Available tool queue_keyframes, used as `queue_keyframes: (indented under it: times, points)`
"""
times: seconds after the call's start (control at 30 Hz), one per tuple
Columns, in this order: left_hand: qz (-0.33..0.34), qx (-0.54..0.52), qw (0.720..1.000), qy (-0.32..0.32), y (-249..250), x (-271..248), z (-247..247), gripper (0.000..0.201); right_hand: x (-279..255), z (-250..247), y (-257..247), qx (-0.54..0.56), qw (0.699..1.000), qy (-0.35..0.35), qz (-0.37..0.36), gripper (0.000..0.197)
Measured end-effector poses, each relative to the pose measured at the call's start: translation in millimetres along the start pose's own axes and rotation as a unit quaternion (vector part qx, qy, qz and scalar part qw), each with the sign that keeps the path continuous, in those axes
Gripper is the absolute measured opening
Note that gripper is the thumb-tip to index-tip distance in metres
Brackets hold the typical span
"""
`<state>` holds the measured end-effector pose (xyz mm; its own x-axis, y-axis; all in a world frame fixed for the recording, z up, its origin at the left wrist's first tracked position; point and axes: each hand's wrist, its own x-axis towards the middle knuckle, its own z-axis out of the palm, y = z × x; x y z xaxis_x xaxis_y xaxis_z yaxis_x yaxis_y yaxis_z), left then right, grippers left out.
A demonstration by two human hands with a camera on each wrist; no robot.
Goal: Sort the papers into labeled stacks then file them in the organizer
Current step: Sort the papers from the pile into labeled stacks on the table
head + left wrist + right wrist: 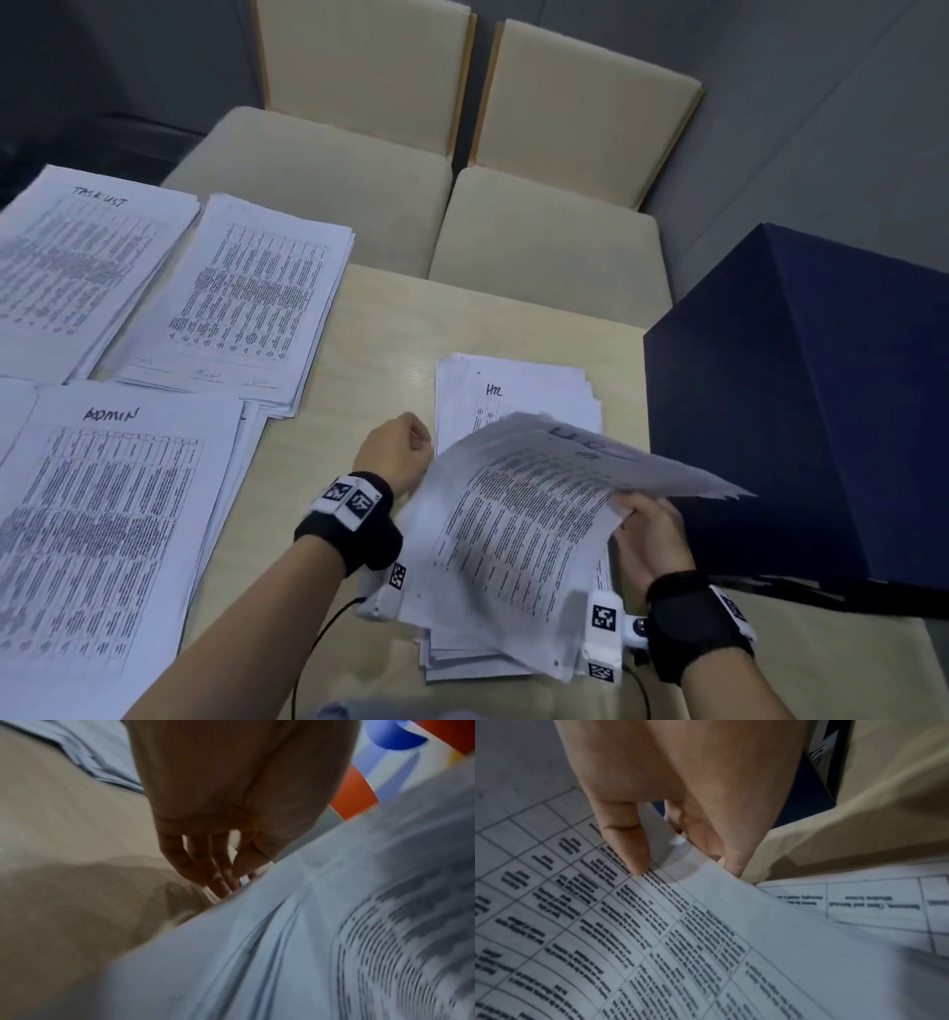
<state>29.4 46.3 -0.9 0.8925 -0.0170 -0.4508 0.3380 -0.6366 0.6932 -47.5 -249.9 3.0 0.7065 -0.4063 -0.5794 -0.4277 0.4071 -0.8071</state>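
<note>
A stack of printed sheets marked "HR" [508, 390] lies in the middle of the table. My right hand [647, 534] pinches the right edge of a bundle of lifted sheets [524, 514] and curls them up off that stack. In the right wrist view the thumb lies on top of the lifted sheets [654, 933] and the fingers are under them, at my right hand [687, 866]. My left hand [398, 447] is at the stack's left edge. Its fairly straight fingers [218, 882] touch the paper edge [308, 943]. The dark blue organizer box [801, 411] stands to the right.
Three more stacks lie on the left: "TASK LIST" [77, 257], an unmarked one [241, 298] and "ADMIN" [108, 503]. Bare tabletop [385, 329] runs between them and the HR stack. Two cream chairs [544, 241] stand beyond the far edge.
</note>
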Motion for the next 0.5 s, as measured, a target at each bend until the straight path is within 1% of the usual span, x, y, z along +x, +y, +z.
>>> queue_keyframes:
  times: [0.03, 0.07, 0.1, 0.13, 0.17, 0.27, 0.3, 0.33, 0.37, 0.4, 0.43, 0.47, 0.5]
  points:
    - [-0.022, 0.052, 0.998, 0.004, 1.1, -0.8, 2.8, 0.014, 3.1, -1.9, 1.3, 0.006, 1.000, 0.008, -0.007, 0.025]
    - [-0.038, 0.092, 0.995, -0.011, 0.6, -0.7, 7.9, 0.022, 4.1, -2.8, 1.6, 0.010, 1.000, 0.011, -0.011, 0.030]
    - [-0.045, 0.108, 0.993, -0.019, 2.3, -2.1, 11.2, 0.021, 3.5, -4.0, 1.5, 0.013, 1.000, 0.015, -0.011, 0.033]
    - [-0.040, 0.115, 0.992, -0.017, 3.2, -0.4, 13.9, 0.014, 5.3, -6.2, 2.6, 0.020, 1.000, 0.015, -0.014, 0.029]
    - [-0.035, 0.111, 0.993, -0.009, 4.2, -0.7, 15.4, 0.010, 5.9, -8.5, 3.3, 0.020, 1.000, 0.010, -0.017, 0.021]
    - [-0.019, 0.118, 0.993, 0.009, -1.0, -0.6, 16.9, 0.024, 8.3, -17.3, 7.1, 0.023, 1.000, 0.002, -0.018, 0.017]
    - [-0.007, 0.133, 0.991, 0.016, -2.0, -0.9, 14.7, 0.026, 6.8, -16.9, 6.7, 0.025, 0.999, -0.009, -0.025, 0.021]
    - [0.008, 0.141, 0.990, 0.029, -3.3, -1.9, 12.3, 0.025, 5.3, -17.1, 7.2, 0.019, 0.999, -0.020, -0.028, 0.023]
    - [0.033, 0.142, 0.988, 0.044, -4.2, -4.2, 9.0, 0.023, 2.0, -17.0, 7.5, 0.007, 0.999, -0.030, -0.031, 0.017]
    - [0.074, 0.127, 0.987, 0.064, -4.3, -6.8, 6.1, 0.020, -3.2, -15.4, 5.9, 0.002, 0.999, -0.038, -0.029, 0.011]
    - [0.121, 0.101, 0.985, 0.076, -5.0, -8.8, 4.3, 0.015, -5.3, -14.3, 5.0, 0.007, 0.998, -0.048, -0.029, 0.017]
    - [0.163, 0.059, 0.982, 0.074, -3.8, -13.1, 3.0, 0.012, -5.7, -14.0, 6.4, 0.023, 0.998, -0.054, -0.023, 0.025]
    - [0.187, 0.001, 0.981, 0.052, -3.6, -16.8, 2.9, 0.011, -6.2, -13.4, 6.9, 0.021, 0.998, -0.060, -0.018, 0.031]
